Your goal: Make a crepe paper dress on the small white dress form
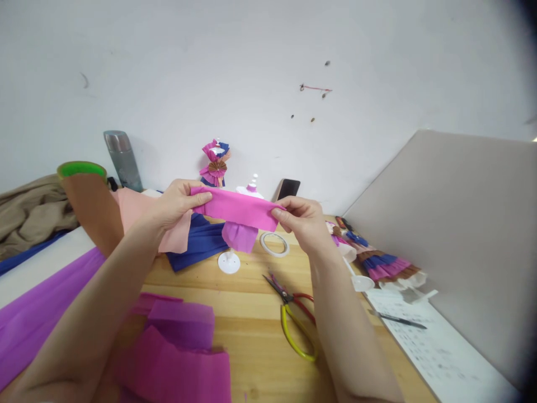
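Both hands hold a folded strip of pink crepe paper [237, 208] stretched level above the wooden table [247, 313]. My left hand [178, 202] pinches its left end, my right hand [300, 219] its right end. Right behind the strip stands a small white mannequin [251, 187] on a round white base [229, 262], wearing a light purple paper skirt [240, 235]. The strip hides most of the mannequin's body.
Yellow and red scissors [293, 319] lie near my right forearm, a tape ring [274, 244] behind them. Pink crepe sheets [180, 352] lie in front, blue paper [201, 240] and a paper-dressed mannequin [216, 162] behind. Dressed dolls [377, 263], a pen [398, 320] and a printed sheet [436, 347] lie right.
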Motion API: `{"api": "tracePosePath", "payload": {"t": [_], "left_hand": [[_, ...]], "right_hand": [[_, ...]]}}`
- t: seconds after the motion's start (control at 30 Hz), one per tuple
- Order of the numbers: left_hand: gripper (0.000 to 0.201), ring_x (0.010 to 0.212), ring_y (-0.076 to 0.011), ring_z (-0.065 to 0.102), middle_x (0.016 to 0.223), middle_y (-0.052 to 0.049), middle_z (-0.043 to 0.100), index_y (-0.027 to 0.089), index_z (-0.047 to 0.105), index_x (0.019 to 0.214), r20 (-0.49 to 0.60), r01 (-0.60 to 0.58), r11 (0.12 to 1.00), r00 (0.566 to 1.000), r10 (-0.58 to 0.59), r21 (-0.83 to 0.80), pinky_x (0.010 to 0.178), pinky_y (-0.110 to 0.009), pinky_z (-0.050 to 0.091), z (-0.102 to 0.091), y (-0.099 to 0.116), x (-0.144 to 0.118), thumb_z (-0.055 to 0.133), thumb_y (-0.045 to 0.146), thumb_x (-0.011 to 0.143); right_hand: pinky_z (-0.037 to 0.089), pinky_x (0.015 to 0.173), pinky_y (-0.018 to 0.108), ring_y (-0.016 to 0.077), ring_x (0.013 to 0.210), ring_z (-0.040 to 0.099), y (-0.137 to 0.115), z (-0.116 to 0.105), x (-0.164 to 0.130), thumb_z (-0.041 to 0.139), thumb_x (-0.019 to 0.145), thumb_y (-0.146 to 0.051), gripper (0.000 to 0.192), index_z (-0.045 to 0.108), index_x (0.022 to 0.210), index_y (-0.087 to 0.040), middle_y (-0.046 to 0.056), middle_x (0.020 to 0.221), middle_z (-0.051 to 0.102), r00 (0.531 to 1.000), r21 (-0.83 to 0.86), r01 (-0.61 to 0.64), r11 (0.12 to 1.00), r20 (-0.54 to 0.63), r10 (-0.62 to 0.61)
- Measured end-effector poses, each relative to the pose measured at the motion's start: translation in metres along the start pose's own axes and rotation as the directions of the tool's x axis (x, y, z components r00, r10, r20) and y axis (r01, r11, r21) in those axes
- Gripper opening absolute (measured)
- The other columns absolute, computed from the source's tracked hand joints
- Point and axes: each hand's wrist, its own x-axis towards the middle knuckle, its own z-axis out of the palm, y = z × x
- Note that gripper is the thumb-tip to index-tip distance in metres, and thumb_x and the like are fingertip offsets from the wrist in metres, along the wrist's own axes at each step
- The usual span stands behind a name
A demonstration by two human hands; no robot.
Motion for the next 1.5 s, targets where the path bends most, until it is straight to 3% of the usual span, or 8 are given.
{"api": "tracePosePath", "payload": {"t": [0.3, 0.5, 0.7, 0.9, 1.07, 1.27, 1.37, 1.5], "left_hand": [[0.016, 0.057, -0.0079, 0.052, 0.061, 0.004, 0.061, 0.015, 0.068, 0.069, 0.025, -0.040, 0.998, 0.999, 0.039, 0.037, 0.057, -0.019, 0.042, 0.008, -0.001, 0.002, 0.079, 0.027, 0.066], [0.013, 0.062, -0.0099, 0.054, 0.067, 0.001, 0.067, 0.016, 0.076, 0.075, -0.042, -0.041, 0.969, 0.998, 0.053, 0.242, 0.060, -0.021, 0.042, 0.004, 0.005, -0.001, 0.075, 0.028, 0.069], [0.014, 0.069, -0.0128, 0.062, 0.080, -0.003, 0.075, 0.017, 0.079, 0.079, -0.041, -0.011, 0.961, 0.999, 0.023, 0.277, 0.065, -0.022, 0.048, 0.006, 0.019, -0.011, 0.074, 0.026, 0.070], [0.011, 0.043, -0.0100, 0.055, 0.048, 0.000, 0.063, 0.013, 0.073, 0.073, -0.080, 0.090, 0.978, 0.994, -0.076, 0.188, 0.043, -0.019, 0.040, 0.019, 0.027, -0.015, 0.072, 0.023, 0.070], [0.010, 0.057, -0.0143, 0.066, 0.059, -0.004, 0.069, 0.013, 0.068, 0.073, -0.007, 0.076, 0.991, 0.997, -0.076, 0.107, 0.056, -0.023, 0.054, 0.027, 0.022, -0.012, 0.072, 0.022, 0.072], [0.012, 0.054, -0.0097, 0.057, 0.058, 0.002, 0.063, 0.014, 0.071, 0.080, 0.075, 0.045, 0.987, 0.996, -0.058, 0.157, 0.054, -0.020, 0.047, 0.036, 0.021, -0.015, 0.071, 0.018, 0.069], [0.019, 0.055, -0.0096, 0.053, 0.061, 0.002, 0.061, 0.014, 0.073, 0.084, 0.089, 0.061, 0.983, 0.993, -0.077, 0.174, 0.052, -0.021, 0.044, 0.041, 0.022, -0.016, 0.072, 0.017, 0.064], [0.026, 0.063, -0.0117, 0.055, 0.071, 0.000, 0.065, 0.014, 0.074, 0.086, 0.094, 0.001, 0.977, 0.995, -0.021, 0.214, 0.056, -0.022, 0.044, 0.043, 0.019, -0.014, 0.077, 0.021, 0.061]], "right_hand": [[0.028, 0.033, 0.017, 0.0082, 0.034, 0.048, 0.003, 0.004, 0.000, 0.073, 0.069, -0.032, 0.018, 0.064, 0.072, -0.017, -0.004, 0.041, 0.058, 0.995, 0.024, -0.102, 0.994, -0.012, 0.102], [0.033, 0.034, 0.018, 0.0083, 0.034, 0.050, 0.001, 0.003, -0.001, 0.071, 0.071, -0.032, 0.018, 0.061, 0.072, -0.017, -0.002, 0.043, 0.061, 0.996, 0.016, -0.090, 0.996, -0.025, 0.090], [0.041, 0.039, 0.020, 0.0111, 0.041, 0.057, -0.001, 0.001, 0.000, 0.072, 0.070, -0.032, 0.018, 0.062, 0.072, -0.017, 0.000, 0.049, 0.065, 0.997, -0.004, -0.058, 0.998, -0.048, 0.058], [0.049, 0.048, 0.024, 0.0138, 0.051, 0.064, 0.002, 0.001, 0.002, 0.073, 0.069, -0.030, 0.017, 0.063, 0.070, -0.017, 0.001, 0.055, 0.067, 0.998, 0.020, -0.021, 1.000, -0.067, 0.023], [0.046, 0.049, 0.025, 0.0122, 0.049, 0.060, 0.008, -0.002, 0.003, 0.072, 0.070, -0.028, 0.014, 0.063, 0.070, -0.017, -0.001, 0.053, 0.065, 0.999, 0.044, 0.013, 0.999, -0.050, -0.011], [0.042, 0.050, 0.023, 0.0113, 0.052, 0.057, 0.020, -0.005, 0.007, 0.068, 0.071, -0.022, 0.010, 0.061, 0.066, -0.018, -0.002, 0.055, 0.062, 0.999, 0.107, 0.040, 0.993, 0.010, -0.042], [0.034, 0.045, 0.021, 0.0095, 0.048, 0.052, 0.023, -0.003, 0.008, 0.066, 0.067, -0.022, 0.010, 0.058, 0.063, -0.018, -0.003, 0.054, 0.059, 0.999, 0.192, -0.012, 0.981, 0.036, 0.005], [0.027, 0.042, 0.021, 0.0077, 0.041, 0.043, 0.024, 0.003, 0.008, 0.063, 0.063, -0.023, 0.010, 0.055, 0.061, -0.019, -0.005, 0.049, 0.053, 0.997, 0.280, -0.076, 0.957, 0.046, 0.066]]}}
